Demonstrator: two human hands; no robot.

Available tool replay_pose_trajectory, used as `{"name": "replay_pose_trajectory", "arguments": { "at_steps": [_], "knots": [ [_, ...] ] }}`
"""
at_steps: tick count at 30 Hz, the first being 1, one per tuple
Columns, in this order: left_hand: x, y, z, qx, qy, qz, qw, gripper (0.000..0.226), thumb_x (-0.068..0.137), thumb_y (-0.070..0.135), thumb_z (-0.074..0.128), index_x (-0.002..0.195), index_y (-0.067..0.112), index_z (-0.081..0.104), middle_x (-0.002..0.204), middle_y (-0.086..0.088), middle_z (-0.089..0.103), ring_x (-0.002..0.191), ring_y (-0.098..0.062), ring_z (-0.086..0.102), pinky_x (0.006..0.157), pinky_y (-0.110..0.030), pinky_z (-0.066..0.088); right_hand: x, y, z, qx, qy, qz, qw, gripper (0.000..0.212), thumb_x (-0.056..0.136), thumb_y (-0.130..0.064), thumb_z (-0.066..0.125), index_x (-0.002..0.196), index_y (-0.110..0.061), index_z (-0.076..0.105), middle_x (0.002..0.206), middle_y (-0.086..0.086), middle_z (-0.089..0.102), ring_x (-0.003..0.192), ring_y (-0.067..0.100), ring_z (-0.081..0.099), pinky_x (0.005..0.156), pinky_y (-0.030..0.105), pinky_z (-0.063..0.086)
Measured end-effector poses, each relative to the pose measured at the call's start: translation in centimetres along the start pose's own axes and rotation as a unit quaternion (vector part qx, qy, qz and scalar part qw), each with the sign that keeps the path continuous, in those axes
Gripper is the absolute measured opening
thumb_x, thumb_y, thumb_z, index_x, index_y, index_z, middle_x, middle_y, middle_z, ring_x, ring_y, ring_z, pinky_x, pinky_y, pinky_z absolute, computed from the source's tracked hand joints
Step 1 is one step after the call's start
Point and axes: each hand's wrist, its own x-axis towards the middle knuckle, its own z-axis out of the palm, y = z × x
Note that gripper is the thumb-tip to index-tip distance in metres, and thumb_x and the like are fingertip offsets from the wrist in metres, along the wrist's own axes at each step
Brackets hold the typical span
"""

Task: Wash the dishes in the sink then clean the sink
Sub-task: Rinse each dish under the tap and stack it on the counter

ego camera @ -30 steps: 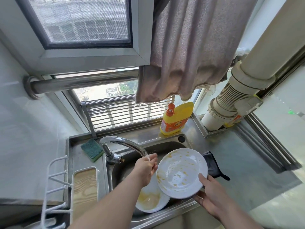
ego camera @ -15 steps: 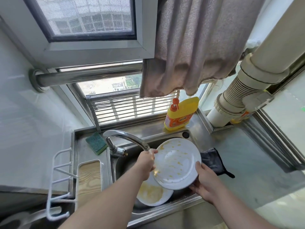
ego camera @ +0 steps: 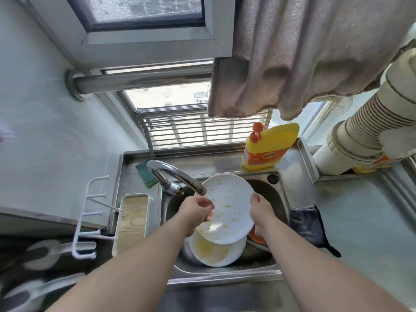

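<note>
Landmark: faucet [ego camera: 177, 176], spout arched over the sink [ego camera: 279, 199] basin.
Plate in hand: white plate [ego camera: 227, 208] tilted just under and beside the spout tip, yellow food specks across its face.
Left hand [ego camera: 198, 210]: fingers curled at the plate's near-left rim, just below the spout; looks like rubbing or steadying, exact contact hard to tell.
Right hand [ego camera: 261, 210]: grips the plate's right rim, thumb on the face.
Below the faucet: second plate [ego camera: 213, 248] lying in the basin, yellow residue pooled in it; something orange beside it, unclear.
Behind the faucet: green sponge [ego camera: 145, 172] on the desk; yellow detergent bottle [ego camera: 267, 147] further right.
Water: flow not clearly visible.
Doing it well, my judgement: keep the plate angled so runoff falls into the basin, hold firm with the right, fetch sponge and soap for the specks, mind the spout when turning.
</note>
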Motion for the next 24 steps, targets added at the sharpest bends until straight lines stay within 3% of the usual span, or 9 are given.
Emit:
{"name": "replay_pose_trajectory", "arguments": {
  "at_steps": [2,4,7,9,14,17,19,21,24],
  "knots": [
    [-0.4,0.2,-0.7,-0.017,0.036,0.012,0.999,0.012,0.087,0.003,0.082,0.094,0.004,0.072,0.080,-0.009,0.070,0.066,-0.018,0.063,0.064,-0.028,0.057,0.9,0.0,0.0,-0.021,-0.016,-0.013,1.000,0.038,0.107,-0.050,0.036,0.128,-0.028,0.059,0.127,0.000,0.063,0.118,0.027,0.058,0.111,0.054,0.046],
    [-0.5,0.4,-1.5,0.015,0.091,0.018,0.996,0.021,0.081,0.019,0.091,0.079,0.010,0.071,0.067,-0.002,0.069,0.061,-0.017,0.061,0.058,-0.030,0.052,1.6,-0.2,0.0,-0.030,-0.032,-0.009,0.999,0.049,0.105,-0.054,0.035,0.141,-0.026,0.054,0.133,0.000,0.061,0.123,0.029,0.057,0.112,0.055,0.045],
    [-0.7,0.2,-2.6,0.083,0.183,0.015,0.979,0.038,0.088,0.045,0.076,0.059,0.024,0.064,0.059,0.003,0.061,0.061,-0.021,0.052,0.061,-0.032,0.040,1.8,-0.8,-0.1,-0.008,-0.046,0.021,0.999,0.057,0.106,-0.056,0.033,0.155,-0.026,0.040,0.144,0.003,0.056,0.127,0.033,0.055,0.112,0.056,0.045],
    [-1.0,-0.1,-3.1,0.093,0.212,0.014,0.973,0.034,0.091,0.051,0.066,0.071,0.025,0.063,0.068,0.005,0.061,0.069,-0.024,0.054,0.065,-0.036,0.040,1.8,-0.6,-0.1,0.017,-0.044,0.045,0.998,0.060,0.106,-0.058,0.034,0.157,-0.025,0.038,0.148,0.006,0.055,0.127,0.035,0.056,0.112,0.056,0.045],
    [-1.2,-1.5,-3.4,-0.002,0.087,-0.036,0.996,0.027,0.099,0.053,0.063,0.115,0.032,0.067,0.117,0.006,0.069,0.112,-0.018,0.062,0.087,-0.036,0.048,2.9,2.2,0.2,0.012,-0.031,0.101,0.994,0.081,0.088,-0.081,0.038,0.143,-0.024,0.053,0.143,-0.003,0.058,0.126,0.034,0.059,0.112,0.052,0.045],
    [-1.9,-1.3,-3.5,-0.022,0.045,-0.063,0.997,0.030,0.105,0.052,0.055,0.114,0.027,0.067,0.110,0.010,0.068,0.097,-0.004,0.059,0.077,-0.026,0.044,2.7,3.2,1.1,0.015,-0.050,0.119,0.992,0.075,0.097,-0.074,0.040,0.146,-0.018,0.051,0.141,0.005,0.060,0.123,0.036,0.061,0.108,0.053,0.050],
    [-2.3,-1.4,-4.1,0.005,0.062,-0.057,0.996,0.038,0.107,0.052,0.052,0.103,0.018,0.070,0.093,0.005,0.070,0.080,-0.010,0.062,0.070,-0.026,0.046,1.9,3.2,1.9,0.001,-0.072,0.099,0.993,0.066,0.097,-0.071,0.045,0.138,-0.020,0.055,0.132,0.007,0.064,0.117,0.035,0.063,0.104,0.055,0.052],
    [-2.1,-2.1,-5.0,0.010,0.079,-0.047,0.996,0.047,0.102,0.055,0.055,0.096,0.011,0.069,0.092,-0.013,0.074,0.076,-0.021,0.065,0.074,-0.035,0.050,1.1,2.9,2.5,-0.044,-0.084,0.033,0.995,0.053,0.100,-0.062,0.050,0.130,-0.019,0.060,0.123,0.004,0.066,0.111,0.029,0.064,0.104,0.053,0.052],
    [-2.2,-3.4,-6.6,0.021,0.094,-0.033,0.995,0.025,0.098,0.046,0.060,0.096,0.024,0.071,0.098,-0.016,0.076,0.080,-0.025,0.069,0.075,-0.044,0.055,-0.1,1.6,3.1,-0.194,-0.054,-0.094,0.975,0.040,0.098,-0.048,0.061,0.131,-0.026,0.056,0.128,-0.003,0.059,0.113,0.022,0.058,0.102,0.043,0.049]
  ]
}}
